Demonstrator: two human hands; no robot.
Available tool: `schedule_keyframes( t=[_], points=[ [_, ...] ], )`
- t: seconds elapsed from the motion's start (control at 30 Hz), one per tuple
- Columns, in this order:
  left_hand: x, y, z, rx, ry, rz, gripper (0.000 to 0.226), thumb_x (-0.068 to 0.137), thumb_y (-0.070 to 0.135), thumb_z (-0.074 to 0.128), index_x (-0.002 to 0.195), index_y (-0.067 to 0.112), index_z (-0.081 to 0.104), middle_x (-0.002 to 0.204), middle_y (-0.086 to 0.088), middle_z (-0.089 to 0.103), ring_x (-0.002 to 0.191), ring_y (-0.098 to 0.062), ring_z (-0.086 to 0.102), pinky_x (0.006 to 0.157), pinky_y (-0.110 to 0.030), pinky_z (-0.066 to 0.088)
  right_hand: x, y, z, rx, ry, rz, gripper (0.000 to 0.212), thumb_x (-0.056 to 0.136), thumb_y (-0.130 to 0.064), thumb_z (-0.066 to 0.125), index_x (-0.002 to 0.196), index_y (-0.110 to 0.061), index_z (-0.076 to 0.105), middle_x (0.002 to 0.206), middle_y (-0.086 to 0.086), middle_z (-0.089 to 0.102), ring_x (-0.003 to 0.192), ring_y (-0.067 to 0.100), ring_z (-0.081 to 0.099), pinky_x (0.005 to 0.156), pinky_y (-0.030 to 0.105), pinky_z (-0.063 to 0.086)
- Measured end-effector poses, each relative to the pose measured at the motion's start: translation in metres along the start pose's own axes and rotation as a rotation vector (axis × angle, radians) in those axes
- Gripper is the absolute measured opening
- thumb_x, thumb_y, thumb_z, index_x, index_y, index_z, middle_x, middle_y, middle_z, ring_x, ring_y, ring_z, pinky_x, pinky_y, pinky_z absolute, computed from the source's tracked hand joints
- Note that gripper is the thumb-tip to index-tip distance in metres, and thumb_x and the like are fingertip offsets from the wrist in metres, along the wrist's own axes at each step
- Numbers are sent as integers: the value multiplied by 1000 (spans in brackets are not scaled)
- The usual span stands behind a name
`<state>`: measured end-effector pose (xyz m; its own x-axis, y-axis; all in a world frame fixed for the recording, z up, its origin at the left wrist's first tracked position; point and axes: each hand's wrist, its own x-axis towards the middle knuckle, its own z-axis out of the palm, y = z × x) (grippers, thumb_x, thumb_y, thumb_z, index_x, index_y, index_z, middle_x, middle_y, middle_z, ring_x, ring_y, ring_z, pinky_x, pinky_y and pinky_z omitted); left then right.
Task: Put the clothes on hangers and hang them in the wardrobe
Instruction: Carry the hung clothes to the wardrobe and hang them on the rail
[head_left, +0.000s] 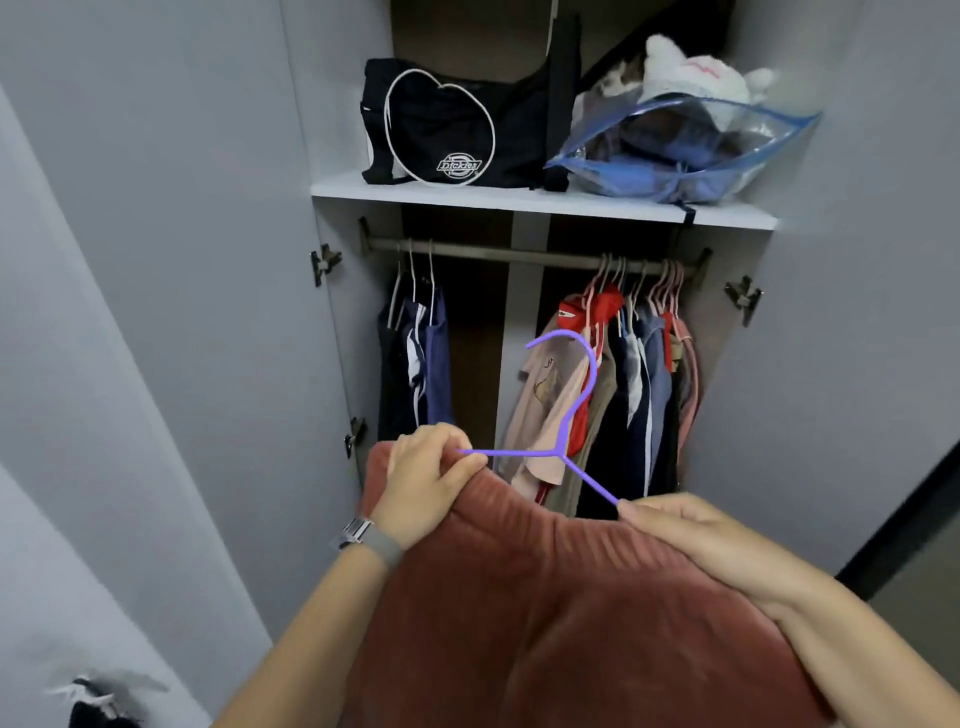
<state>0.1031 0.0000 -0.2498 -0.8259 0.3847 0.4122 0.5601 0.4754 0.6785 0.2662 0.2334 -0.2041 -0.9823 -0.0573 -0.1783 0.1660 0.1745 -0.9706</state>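
Spanning both hands (431, 478) — hanger (563, 415), garment (545, 597)

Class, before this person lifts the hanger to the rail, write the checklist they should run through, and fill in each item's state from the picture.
1. Wardrobe doors open: ok.
2. Free gap on the rail between the two clothing groups: ok.
3. Purple hanger hook clear of the rust-red garment: ok.
4. Both hanger arms inside the garment: cannot tell, fabric and hands hide the ends.
5. Left hand gripping garment at the hanger arm: ok.
6. Right hand holding the other side: ok.
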Motion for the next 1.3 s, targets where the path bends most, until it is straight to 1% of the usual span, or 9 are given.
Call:
schedule_keyframes(
  t=[0.17,0.33,0.43,0.5,0.7,0.93,1.03,1.1,1.3],
  points=[
    [62,-14,20,-107,-69,73,21,89,20,61,109,17,63,110,10,56,106,-1,48,96,-3,27,49,-8,-27,43,176,24,45,97,-26,56,56,-11,70,62,11,65,53,14,60,55,21,49],
    [116,-39,53,-233,-183,-54,30,94,21,56,123,20,57,116,7,59,102,1,57,87,-5,40,110,-6,-65,-11,335,68,48,90,-37,61,80,10,66,78,24,61,74,30,53,74,35,41],
    [144,-50,72,-240,-265,-65,30,95,20,54,124,15,57,121,5,60,106,-1,57,95,-16,45,152,-17,-74,1,377,62,40,84,-44,69,71,-6,67,74,17,52,73,27,45,70,35,34],
    [161,-55,78,-208,-288,-62,29,95,18,54,123,12,58,118,7,58,103,1,56,90,-7,43,182,-22,-78,-31,370,31,42,81,-50,68,79,-8,63,74,15,47,70,26,40,66,34,29],
    [194,-96,78,-172,-242,-136,24,94,15,56,118,13,60,112,3,61,99,-7,59,83,-3,40,266,-23,-74,19,418,29,41,96,-26,59,61,-7,49,56,8,38,50,19,30,53,32,21],
    [238,-159,44,-120,-158,-205,23,94,3,50,114,5,62,104,2,62,85,7,57,77,1,38,364,-22,-55,19,442,61,42,95,-30,59,57,-11,60,58,12,53,56,22,47,60,29,36],
    [259,-181,31,-100,-141,-173,22,95,3,49,111,6,64,103,3,62,84,12,57,80,1,38,404,-14,-47,30,490,77,44,96,-28,59,62,-1,66,58,11,60,55,19,54,56,24,40],
    [272,-195,25,-74,-150,-153,22,95,6,50,112,8,64,103,1,64,89,0,60,80,-3,40,429,-9,-42,24,520,79,45,96,-28,59,72,9,68,63,12,61,60,17,54,59,24,40],
    [295,-222,21,-23,-176,-162,22,95,9,49,112,8,63,100,-3,67,90,-12,62,74,-2,41,489,-15,-38,-56,585,28,39,96,-33,56,61,-15,58,53,6,52,50,16,47,56,25,34]
  ],
)
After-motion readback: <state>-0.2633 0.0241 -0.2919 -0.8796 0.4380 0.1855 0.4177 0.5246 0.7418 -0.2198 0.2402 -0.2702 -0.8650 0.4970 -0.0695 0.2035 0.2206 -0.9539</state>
